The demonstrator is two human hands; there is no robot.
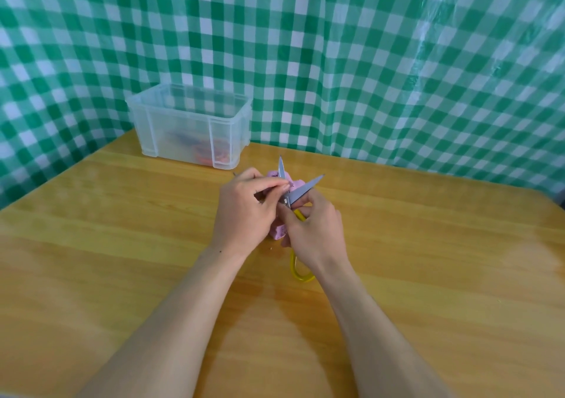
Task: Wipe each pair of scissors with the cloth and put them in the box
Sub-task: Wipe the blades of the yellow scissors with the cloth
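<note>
Scissors: yellow-handled, blades splayed apart.

The translucent, lidless box holds blurred orange and dark shapes. Just in front of the box, the yellow-handled scissors have their blades spread in a V, tips pointing toward it. The pink cloth is bunched against the blade nearer the box.

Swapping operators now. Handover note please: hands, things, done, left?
Left hand grips the cloth, pinching it on one blade.
Right hand holds the scissors at the yellow handles, blades spread.
Box stands back left on the table; coloured shapes show through its wall, probably pairs already boxed.
Left: finish wiping this pair, then box it.
</note>
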